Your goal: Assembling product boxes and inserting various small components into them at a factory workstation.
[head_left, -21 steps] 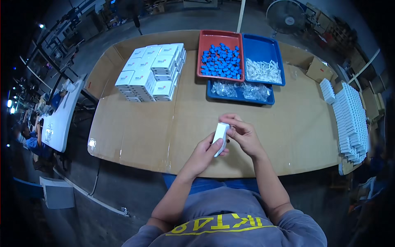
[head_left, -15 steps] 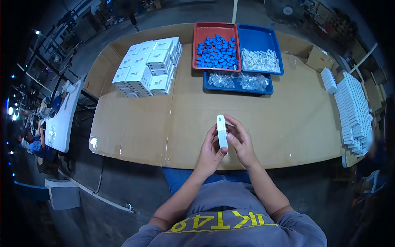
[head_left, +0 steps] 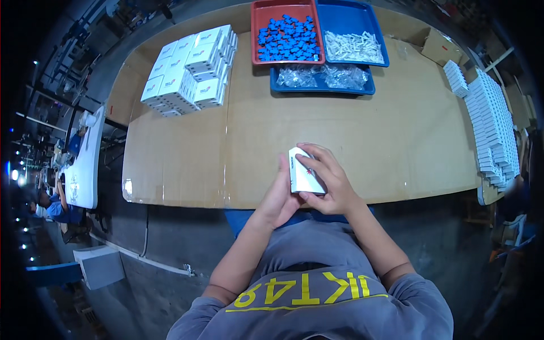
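A small white box [head_left: 306,177] with a red mark on its face is held between my two hands, over the near edge of the cardboard-covered table. My right hand [head_left: 334,182] grips it from the right, thumb along the lower edge and fingers over the upper part of the face. My left hand [head_left: 279,196] supports it from the left and below; its thumb points up beside the box, while its other fingers are partly hidden behind it.
White boxes [head_left: 180,73] are stacked at the left. Far off stand a red tray [head_left: 258,56] of blue pieces, a blue tray [head_left: 374,22] of white pieces, and a lower blue tray [head_left: 283,89] of clear plastic bags. More white boxes [head_left: 490,119] line the right edge.
The box has turned from showing a narrow side to showing its broad face. My right fingers now reach across it. The view has shifted, so the trays and stacks appear higher.
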### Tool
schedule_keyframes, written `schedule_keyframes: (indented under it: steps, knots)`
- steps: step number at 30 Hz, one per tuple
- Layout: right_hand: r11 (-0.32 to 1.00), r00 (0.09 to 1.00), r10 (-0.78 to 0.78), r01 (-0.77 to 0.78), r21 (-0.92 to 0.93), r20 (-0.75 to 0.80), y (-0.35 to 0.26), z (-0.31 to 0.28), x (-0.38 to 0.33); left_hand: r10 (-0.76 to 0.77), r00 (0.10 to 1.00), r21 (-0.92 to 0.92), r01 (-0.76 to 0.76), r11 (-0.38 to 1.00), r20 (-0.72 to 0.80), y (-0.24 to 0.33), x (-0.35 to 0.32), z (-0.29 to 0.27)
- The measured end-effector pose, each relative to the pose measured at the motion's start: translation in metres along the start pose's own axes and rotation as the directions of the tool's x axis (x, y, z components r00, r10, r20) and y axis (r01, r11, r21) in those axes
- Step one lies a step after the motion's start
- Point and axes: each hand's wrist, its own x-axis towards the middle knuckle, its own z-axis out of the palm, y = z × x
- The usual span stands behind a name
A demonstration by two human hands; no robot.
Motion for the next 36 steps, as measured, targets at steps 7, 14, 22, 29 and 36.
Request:
schedule_keyframes:
  steps: [7,14,22,29,36]
  knots:
    - [0.997,0.999,-0.046,0.045,-0.062,-0.006,0.015,0.015,-0.007,0.127,0.984,-0.075,-0.137,0.988,-0.122,-0.029,0.008,0.000]
    - [0.988,0.990,-0.129,0.133,-0.080,0.050,0.023,0.007,-0.001,0.179,0.981,-0.106,-0.187,0.977,-0.075,-0.028,0.012,0.003]
    - [0.988,0.990,-0.142,0.142,-0.061,0.010,0.030,0.014,-0.012,0.163,0.984,-0.104,-0.169,0.980,-0.066,-0.041,0.020,-0.007]
    - [0.998,0.995,-0.026,0.021,0.053,0.100,0.024,0.010,-0.016,0.122,0.989,-0.152,-0.134,0.979,-0.086,-0.040,0.012,-0.005]
    - [0.992,0.992,-0.125,0.124,0.038,0.030,0.031,0.016,-0.028,0.049,0.997,-0.203,-0.061,0.977,-0.065,-0.031,0.002,0.006]
